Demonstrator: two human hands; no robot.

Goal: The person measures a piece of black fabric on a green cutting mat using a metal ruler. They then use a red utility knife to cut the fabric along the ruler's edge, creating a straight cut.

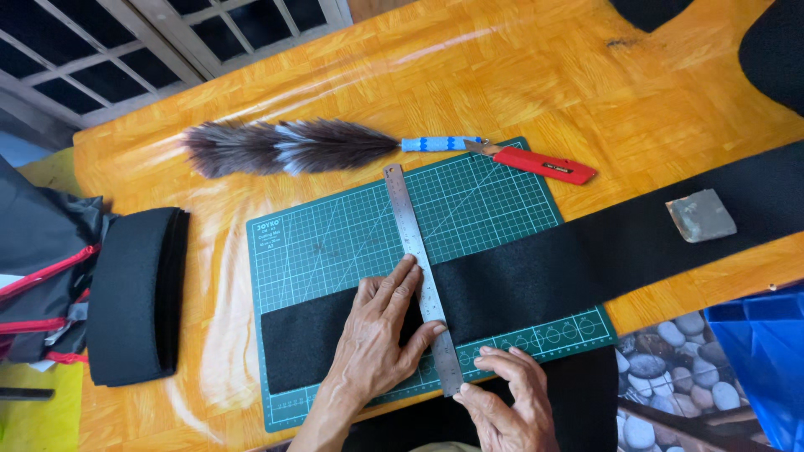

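My right hand (pixel 507 398) sits nearest me at the mat's front edge, fingers curled, fingertips touching the near end of the ruler (pixel 420 272); it grips nothing. My left hand (pixel 381 335) lies flat, fingers spread narrow and extended, pressing the black strip (pixel 519 272) just left of the ruler, with fingertips against the ruler's left edge. The ruler, steel, lies across the strip, tilted slightly, running from the mat's near edge to its far edge. The strip lies crosswise over the green mat (pixel 352 234) and runs off to the right across the table (pixel 502 75). A small grey block (pixel 702 215) rests on the strip's right part, well apart from my hands. Left of the mat: a stack of black pieces (pixel 134 293) beside a black-and-red bag (pixel 38 268). Beyond the mat: a red knife (pixel 540 163) and a feather duster (pixel 285 146) with a blue handle, end to end. Lower right: a blue bin (pixel 758 351).
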